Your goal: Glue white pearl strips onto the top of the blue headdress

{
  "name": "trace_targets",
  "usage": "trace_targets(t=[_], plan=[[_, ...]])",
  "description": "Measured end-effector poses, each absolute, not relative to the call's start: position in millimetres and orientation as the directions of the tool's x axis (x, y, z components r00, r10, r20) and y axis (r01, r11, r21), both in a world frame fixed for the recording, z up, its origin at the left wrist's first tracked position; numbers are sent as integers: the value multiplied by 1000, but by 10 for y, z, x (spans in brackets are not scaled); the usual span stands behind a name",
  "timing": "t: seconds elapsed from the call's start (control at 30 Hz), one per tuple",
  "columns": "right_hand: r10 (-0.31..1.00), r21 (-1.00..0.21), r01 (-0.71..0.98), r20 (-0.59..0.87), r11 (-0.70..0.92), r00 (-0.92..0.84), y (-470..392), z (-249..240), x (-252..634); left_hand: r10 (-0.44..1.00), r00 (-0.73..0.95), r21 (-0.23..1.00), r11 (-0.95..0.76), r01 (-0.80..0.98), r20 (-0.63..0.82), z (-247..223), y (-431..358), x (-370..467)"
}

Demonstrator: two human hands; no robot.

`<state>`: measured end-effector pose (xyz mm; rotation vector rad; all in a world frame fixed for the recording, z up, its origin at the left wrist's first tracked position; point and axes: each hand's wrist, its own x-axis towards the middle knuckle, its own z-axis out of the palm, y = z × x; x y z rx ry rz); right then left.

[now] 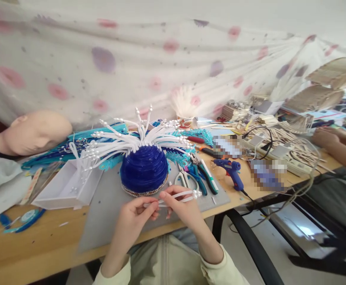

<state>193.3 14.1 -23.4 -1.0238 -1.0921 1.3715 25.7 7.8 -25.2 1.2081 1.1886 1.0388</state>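
"Honestly, what worries you, starting from the left?"

"The white box [61, 201], beside the grey mat [101, 223]. A passing sleeve [115, 273] could snag the loose strands [74, 152] rising above its rim and spill them."

"Next, the left hand [135, 215]?"

"Its grip is together, thumb to fingertips, apparently clamped on the plain ends of the held bead-tipped strands [185, 194]; the fingers hide the exact pinch. Squeezing too hard might crease them."

"What about the blue domed headpiece [145, 168]?"

"It sits on the mat, just beyond both hands. A careless knuckle could catch its beaded rim [145, 194] or tilt the whole piece."

"Then the right hand [180, 208]?"

"Also clamped on the held strands, their beads jutting rightward beside the scissors [185, 174]. An outward swing might hook those beads on the handles."

"Anything farther right?"

"Pliers [210, 180], then the blue glue gun [232, 170] on the tabletop [57, 245]. I can't tell whether it's hot; if so, a reaching wrist could get burned. Its cord [246, 194] runs near the table's edge, so a tug could drag it off."
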Motion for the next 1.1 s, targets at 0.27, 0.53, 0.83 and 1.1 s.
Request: trace_targets(t=[0.27,0.53,0.83,1.1], plan=[[980,-973,-222,-23,-68,-198,195,-210,1893,996,58,996,67,-54,-64,-262,82,284],[973,-971,-225,-22,-75,-228,168,-257,1884,997,49,998,57,1,-57,-235,81,285],[983,-970,-219,-68,-105,-170,233,-293,1897,999,21,991,34,130,-37,-281,159,282],[974,-972,-167,-131,-163,-185,288,-270,1920,996,76,985,25,171,-39,-230,165,309]])
